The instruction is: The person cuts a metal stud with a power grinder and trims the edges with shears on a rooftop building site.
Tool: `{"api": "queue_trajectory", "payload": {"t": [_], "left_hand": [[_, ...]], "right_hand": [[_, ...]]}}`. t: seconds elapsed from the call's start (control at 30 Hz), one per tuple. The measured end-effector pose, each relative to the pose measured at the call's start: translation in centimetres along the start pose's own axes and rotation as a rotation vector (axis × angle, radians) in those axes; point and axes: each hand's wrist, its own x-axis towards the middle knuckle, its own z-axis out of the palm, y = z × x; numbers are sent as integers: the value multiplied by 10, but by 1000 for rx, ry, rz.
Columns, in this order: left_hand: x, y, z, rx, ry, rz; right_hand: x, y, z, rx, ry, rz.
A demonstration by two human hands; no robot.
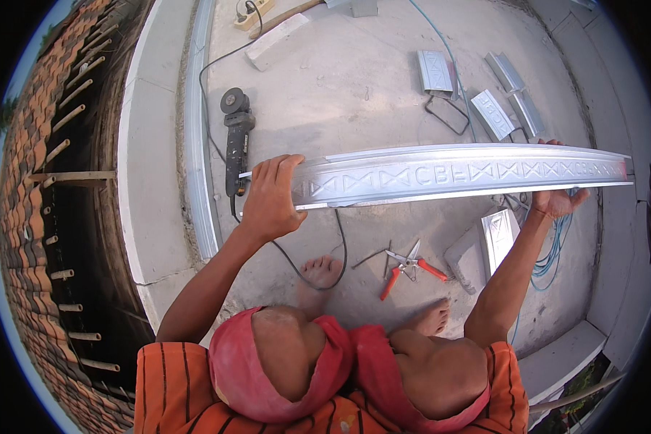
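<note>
A long silver metal channel with a stamped pattern is held level across the front of me, off the floor. My left hand is closed round its left end, the thumb on the lower edge. Near the other end my right hand grips it from beneath, with fingertips showing over the top edge. Just left of my left hand an angle grinder lies on the concrete. Red-handled tin snips rest below the channel with their blades spread.
Short channel offcuts lie at the far right, beside a hacksaw frame. Another offcut leans near my right forearm. A black cord loops over the floor, and blue cable is coiled at right. A ledge and tiled roof border the left.
</note>
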Motion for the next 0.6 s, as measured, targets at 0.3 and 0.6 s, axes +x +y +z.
{"api": "queue_trajectory", "payload": {"t": [0.3, 0.6], "left_hand": [[33, 1, 59, -136, -106, 53], [53, -22, 96, -127, -130, 121]], "right_hand": [[-18, -124, 45, -443, 209, -244], [-66, -97, 63, -486, 316, -328]]}}
